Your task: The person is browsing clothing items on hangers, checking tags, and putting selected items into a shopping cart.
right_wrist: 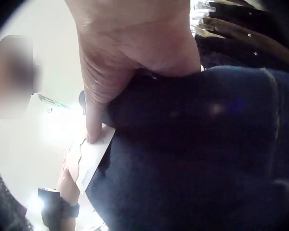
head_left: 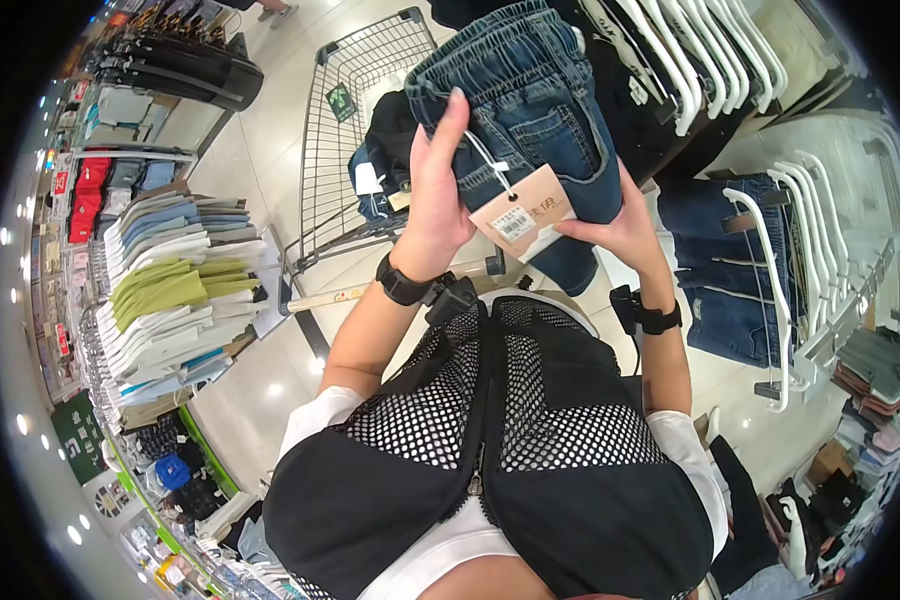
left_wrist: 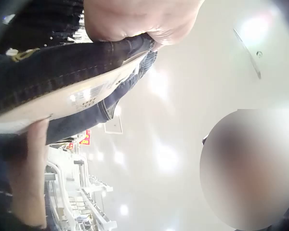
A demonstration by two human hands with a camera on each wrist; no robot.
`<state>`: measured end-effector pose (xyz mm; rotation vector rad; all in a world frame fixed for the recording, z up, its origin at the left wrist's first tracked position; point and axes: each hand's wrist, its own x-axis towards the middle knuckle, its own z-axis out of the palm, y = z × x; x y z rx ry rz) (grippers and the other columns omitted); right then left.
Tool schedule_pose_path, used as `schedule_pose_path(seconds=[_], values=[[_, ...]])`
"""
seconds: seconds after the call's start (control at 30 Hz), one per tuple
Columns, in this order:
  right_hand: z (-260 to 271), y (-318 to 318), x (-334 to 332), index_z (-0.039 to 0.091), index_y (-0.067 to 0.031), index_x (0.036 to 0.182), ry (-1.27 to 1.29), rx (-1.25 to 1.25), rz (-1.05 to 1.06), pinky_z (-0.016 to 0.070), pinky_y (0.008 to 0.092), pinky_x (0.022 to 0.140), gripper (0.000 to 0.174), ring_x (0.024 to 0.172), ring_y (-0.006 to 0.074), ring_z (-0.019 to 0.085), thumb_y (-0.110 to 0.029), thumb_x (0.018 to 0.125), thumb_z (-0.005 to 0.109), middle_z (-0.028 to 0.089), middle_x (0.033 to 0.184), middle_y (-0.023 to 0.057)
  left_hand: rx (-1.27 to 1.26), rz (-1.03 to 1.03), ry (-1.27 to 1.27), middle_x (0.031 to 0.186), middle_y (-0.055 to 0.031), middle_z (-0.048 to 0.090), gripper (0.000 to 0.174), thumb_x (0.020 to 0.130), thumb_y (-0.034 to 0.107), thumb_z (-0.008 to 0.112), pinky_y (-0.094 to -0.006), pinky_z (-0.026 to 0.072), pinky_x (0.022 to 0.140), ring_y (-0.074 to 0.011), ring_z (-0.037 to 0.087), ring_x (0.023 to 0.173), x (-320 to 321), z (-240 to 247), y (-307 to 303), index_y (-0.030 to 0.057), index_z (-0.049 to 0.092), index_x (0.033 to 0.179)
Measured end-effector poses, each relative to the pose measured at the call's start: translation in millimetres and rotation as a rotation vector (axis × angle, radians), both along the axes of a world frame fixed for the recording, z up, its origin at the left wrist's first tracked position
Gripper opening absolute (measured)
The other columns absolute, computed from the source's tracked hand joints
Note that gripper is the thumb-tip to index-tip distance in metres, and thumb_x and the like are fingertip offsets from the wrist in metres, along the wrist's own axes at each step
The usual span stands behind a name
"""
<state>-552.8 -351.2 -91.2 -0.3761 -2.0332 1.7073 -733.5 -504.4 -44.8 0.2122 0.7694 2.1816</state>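
Note:
A folded pair of dark blue jeans (head_left: 555,135) with an elastic waistband is held up in front of the person's chest. The left hand (head_left: 438,190) grips the jeans at the waistband side, its thumb lying over the denim. At the other side the right hand (head_left: 625,225) holds the folded denim, with the thumb on the corner of a tan paper price tag (head_left: 522,215). A white loop ties this tag, printed with a barcode, to the jeans. In the right wrist view, the right thumb (right_wrist: 94,122) presses on the tag; the other fingers are hidden behind the denim.
Beyond the hands stands a wire shopping cart (head_left: 315,150) with dark clothes (head_left: 395,130) inside. On the right, jeans (head_left: 720,270) hang from white hangers (head_left: 770,290). A rack of folded-over shirts (head_left: 175,290) is at the left, and more white hangers (head_left: 680,70) line the upper right.

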Motion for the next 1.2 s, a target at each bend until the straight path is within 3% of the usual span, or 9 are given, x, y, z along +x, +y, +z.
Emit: schedule_pose_path(seconds=[0.23, 0.37, 0.5, 0.6, 0.63, 0.73, 0.9, 1.0, 1.2], values=[[-16.0, -4.8, -13.9, 0.076, 0.007, 0.117, -0.293, -0.232, 0.101, 0.0602, 0.0301, 0.088, 0.034, 0.096, 0.0145, 0.076, -0.01, 0.09, 0.089, 0.081, 0.11, 0.0102, -0.089, 0.044, -0.123, 0.12, -0.0105, 0.074, 0.042, 0.111, 0.032, 0.065, -0.0386, 0.0682, 0.085, -0.0213, 0.078, 0.102, -44.8, -44.8, -16.4, 0.0081, 0.051, 0.142], [-7.3, -14.7, -30.4, 0.076, 0.0082, 0.117, -0.273, -0.28, 0.115, 0.0601, 0.0302, 0.087, 0.035, 0.096, 0.0147, 0.076, -0.015, 0.093, 0.087, 0.081, 0.111, 0.011, -0.275, 0.081, -0.096, 0.131, -0.0135, 0.065, 0.092, 0.107, 0.031, 0.071, -0.0394, 0.0671, 0.085, -0.021, 0.075, 0.101, -54.6, -75.7, -23.4, 0.0113, 0.01, 0.172], [0.9, -29.2, -51.9, 0.075, 0.0087, 0.119, -0.237, -0.244, 0.088, 0.0601, 0.0307, 0.089, 0.033, 0.097, 0.0149, 0.076, -0.012, 0.094, 0.084, 0.081, 0.113, 0.0117, -0.423, -0.144, -0.069, 0.142, -0.0176, 0.059, 0.091, 0.106, 0.034, 0.073, -0.0435, 0.0622, 0.097, -0.0245, 0.07, 0.12, -66.7, -104.0, -41.8, 0.0111, 0.014, 0.172], [1.8, -39.1, -69.4, 0.075, 0.0087, 0.119, -0.233, -0.232, 0.039, 0.06, 0.0304, 0.089, 0.033, 0.097, 0.0143, 0.075, -0.011, 0.095, 0.084, 0.081, 0.112, 0.0109, -0.538, -0.255, 0.29, 0.166, -0.0202, 0.039, 0.09, 0.097, 0.042, 0.082, -0.0511, 0.0281, 0.129, -0.0333, 0.031, 0.159, -74.6, -111.7, -51.7, 0.0098, 0.035, 0.168], [1.4, -43.6, -77.5, 0.074, 0.0087, 0.119, -0.244, -0.237, 0.011, 0.06, 0.0303, 0.089, 0.032, 0.097, 0.0138, 0.075, -0.011, 0.095, 0.083, 0.081, 0.111, 0.0103, -0.534, -0.254, 0.284, 0.166, -0.0202, 0.039, 0.09, 0.097, 0.042, 0.082, -0.0511, 0.0281, 0.129, -0.0333, 0.031, 0.159, -80.9, -113.3, -58.4, 0.0098, 0.035, 0.168], [-2.4, -52.4, -92.5, 0.074, 0.0076, 0.118, -0.283, -0.225, -0.005, 0.0598, 0.03, 0.088, 0.033, 0.097, 0.0134, 0.075, -0.012, 0.094, 0.084, 0.08, 0.108, 0.0093, -0.368, -0.341, 1.356, 0.171, -0.0171, 0.034, 0.111, 0.079, 0.034, 0.095, -0.0447, 0.03, 0.13, -0.0325, 0.029, 0.161, -89.0, -98.3, -77.9, 0.0066, 0.035, 0.168], [-7.8, -68.9, -119.1, 0.074, 0.0044, 0.12, -0.343, -0.136, 0.036, 0.0593, 0.0291, 0.088, 0.034, 0.097, 0.0129, 0.074, -0.015, 0.094, 0.085, 0.079, 0.108, 0.0083, -0.313, -0.433, 1.106, 0.167, -0.0163, 0.041, 0.114, 0.072, 0.024, 0.099, -0.0427, 0.0371, 0.126, -0.033, 0.042, 0.154, -94.2, -90.2, -90.3, 0.0067, 0.037, 0.166], [-7.5, -81.1, -136.6, 0.074, 0.0034, 0.121, -0.329, -0.087, 0.091, 0.0589, 0.0287, 0.087, 0.036, 0.097, 0.0125, 0.073, -0.018, 0.095, 0.085, 0.079, 0.109, 0.0078, -0.404, -0.316, 1.04, 0.141, -0.0159, 0.068, 0.082, 0.081, 0.009, 0.09, -0.0376, 0.0523, 0.11, -0.0273, 0.069, 0.126, -103.7, -98.0, -98.3, 0.0059, 0.052, 0.153], [-12.8, -97.4, -165.6, 0.069, 0.002, 0.132, -0.237, 0.154, 0.063, 0.0518, 0.0311, 0.101, 0.041, 0.113, 0.0158, 0.067, -0.015, 0.096, 0.081, 0.071, 0.122, 0.0092, -0.674, -0.197, 0.883, 0.121, -0.0128, 0.077, 0.063, 0.083, 0.009, 0.088, -0.0348, 0.0547, 0.101, -0.02, 0.072, 0.112, -136.4, -113.3, -125.0, 0.0016, 0.062, 0.14]])
